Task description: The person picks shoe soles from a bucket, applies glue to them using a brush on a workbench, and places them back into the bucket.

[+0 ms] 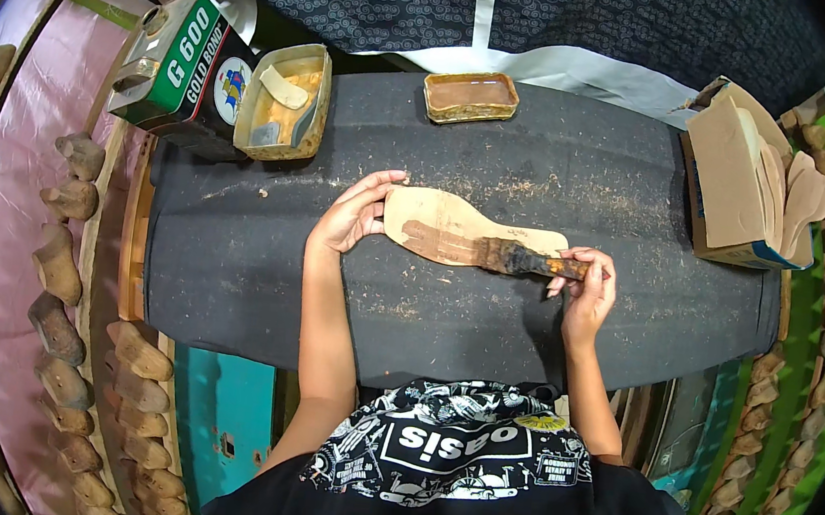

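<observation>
A tan shoe insole [447,213] is held just over the dark work table, with a wet brown streak along its near edge. My left hand [355,213] grips its wide end at the left, fingers curled round the rim. In my right hand [586,281] is the handle of a worn, dark-crusted brush [523,259]. The bristles press on the insole's surface near its middle. The insole's narrow end reaches toward my right hand; whether those fingers also touch it cannot be made out.
A glue-smeared tray [470,98] stands at the far middle. Far left are a green and black metal can [186,73] and a tub [293,104] holding scrapers. At right, a cardboard box [732,181] holds several insoles. Shoe lasts [60,261] line racks on both sides.
</observation>
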{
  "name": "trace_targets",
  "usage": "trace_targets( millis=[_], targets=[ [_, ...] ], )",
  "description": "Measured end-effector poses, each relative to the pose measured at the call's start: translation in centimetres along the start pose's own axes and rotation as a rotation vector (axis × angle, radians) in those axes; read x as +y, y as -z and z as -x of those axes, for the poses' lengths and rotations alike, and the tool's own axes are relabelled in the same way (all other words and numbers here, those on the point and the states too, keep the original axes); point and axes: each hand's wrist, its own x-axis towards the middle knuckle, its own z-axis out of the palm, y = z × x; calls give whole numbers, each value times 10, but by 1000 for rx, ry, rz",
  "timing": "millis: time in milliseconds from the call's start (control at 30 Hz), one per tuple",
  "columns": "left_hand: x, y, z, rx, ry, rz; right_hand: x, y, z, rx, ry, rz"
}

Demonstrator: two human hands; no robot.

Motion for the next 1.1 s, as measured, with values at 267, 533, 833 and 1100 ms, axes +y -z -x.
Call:
trace_targets(
  millis=[267, 533, 833, 1100],
  targets=[
    [-4, 1, -3, -9, -8, 20, 18, -35, -2, -220, -34, -24],
    [-3, 4, 0, -19, 19, 1, 9, -4, -5, -108, -20, 103],
    [-3, 4, -1, -23, 27, 3, 3, -24, -13, -75, 49, 98],
    [-1, -1, -2, -2, 21, -3, 23, -64, -21, -269, -6, -162]
  ],
)
